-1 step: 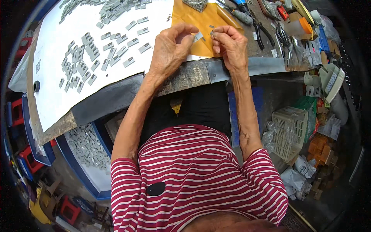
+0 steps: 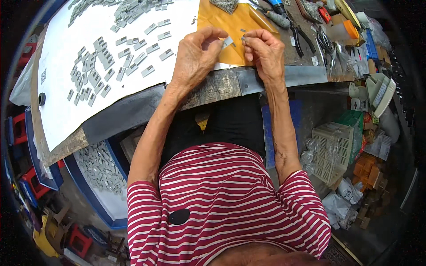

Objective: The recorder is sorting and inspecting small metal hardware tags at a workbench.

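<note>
Over an orange-yellow sheet (image 2: 237,24) at the bench's front edge, my left hand (image 2: 195,55) pinches a small light-grey rectangular block (image 2: 227,42) between thumb and fingers. A short way to its right, my right hand (image 2: 266,51) has thumb and fingertips pressed together on a tiny dark grey piece (image 2: 243,38), mostly hidden by the fingers. The two hands are apart. Just beyond them a small dark flat strip (image 2: 242,30) lies on the sheet. Many similar grey blocks (image 2: 147,71), with dark inset patches, lie on white paper (image 2: 120,95) to the left.
A heap of small metal parts (image 2: 225,4) sits at the sheet's far end. Black-handled pliers (image 2: 301,40) and a blue tool (image 2: 278,6) lie to the right. Below the bench at left stands a blue tray (image 2: 116,221) of grey blocks; at right stands a beige crate (image 2: 330,150).
</note>
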The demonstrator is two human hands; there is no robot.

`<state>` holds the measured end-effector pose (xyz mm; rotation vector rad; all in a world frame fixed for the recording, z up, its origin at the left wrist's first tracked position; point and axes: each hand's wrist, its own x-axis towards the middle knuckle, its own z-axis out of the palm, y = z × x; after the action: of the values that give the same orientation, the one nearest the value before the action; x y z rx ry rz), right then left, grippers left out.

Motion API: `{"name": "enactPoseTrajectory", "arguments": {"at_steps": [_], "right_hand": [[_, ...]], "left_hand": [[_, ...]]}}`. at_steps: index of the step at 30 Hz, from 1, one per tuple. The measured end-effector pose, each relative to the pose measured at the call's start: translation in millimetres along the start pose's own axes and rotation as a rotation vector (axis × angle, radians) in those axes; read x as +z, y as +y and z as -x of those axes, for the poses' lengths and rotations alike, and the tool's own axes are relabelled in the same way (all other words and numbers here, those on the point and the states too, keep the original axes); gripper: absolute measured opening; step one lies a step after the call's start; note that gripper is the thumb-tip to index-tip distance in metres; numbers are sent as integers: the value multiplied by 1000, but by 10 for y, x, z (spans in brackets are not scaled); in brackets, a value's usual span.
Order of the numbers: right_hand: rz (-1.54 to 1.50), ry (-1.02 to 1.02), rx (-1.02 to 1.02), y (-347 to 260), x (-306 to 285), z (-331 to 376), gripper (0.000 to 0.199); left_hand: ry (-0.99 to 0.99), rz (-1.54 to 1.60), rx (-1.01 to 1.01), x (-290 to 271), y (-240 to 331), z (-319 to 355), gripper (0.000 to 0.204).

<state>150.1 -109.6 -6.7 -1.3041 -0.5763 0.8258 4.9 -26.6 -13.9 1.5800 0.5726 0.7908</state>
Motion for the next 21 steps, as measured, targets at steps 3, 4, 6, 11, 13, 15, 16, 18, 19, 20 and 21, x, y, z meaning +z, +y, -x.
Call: {"name": "enactPoseTrajectory", "arguments": {"at_steps": [3, 4, 6, 11, 13, 15, 16, 18, 19, 20, 21], "right_hand": [[59, -2, -27, -7, 9, 6, 8], [77, -5, -37, -9, 13, 7, 8], [68, 9, -33, -24, 39, 22, 9], [37, 5, 2, -46, 48, 26, 10], [49, -38, 47, -45, 24, 21, 12], [34, -58, 22, -51, 55, 38, 12], [19, -76, -4, -54, 70, 48, 11], [43, -99, -7, -57, 91, 72, 12], [67, -123, -11, -54, 100, 81, 12], [65, -125, -9, -49, 106, 86, 12], [74, -134, -27, -44, 111, 90, 12]], "left_hand": [[14, -7, 6, 3, -29, 5, 21], [15, -17, -4, 1, -30, 6, 21], [17, -26, -15, -2, -25, 8, 22], [-6, -80, -65, -16, 31, 15, 22], [-12, -87, -47, -15, -3, 14, 21], [-18, -95, -30, -16, -11, 19, 21], [-16, -77, -38, -12, -6, 20, 21], [-14, -59, -47, -11, -7, 18, 21], [-20, -46, -54, -15, -13, 16, 21], [-25, -33, -61, -20, -15, 18, 20], [-23, -34, -63, -27, -2, 19, 20]]}}
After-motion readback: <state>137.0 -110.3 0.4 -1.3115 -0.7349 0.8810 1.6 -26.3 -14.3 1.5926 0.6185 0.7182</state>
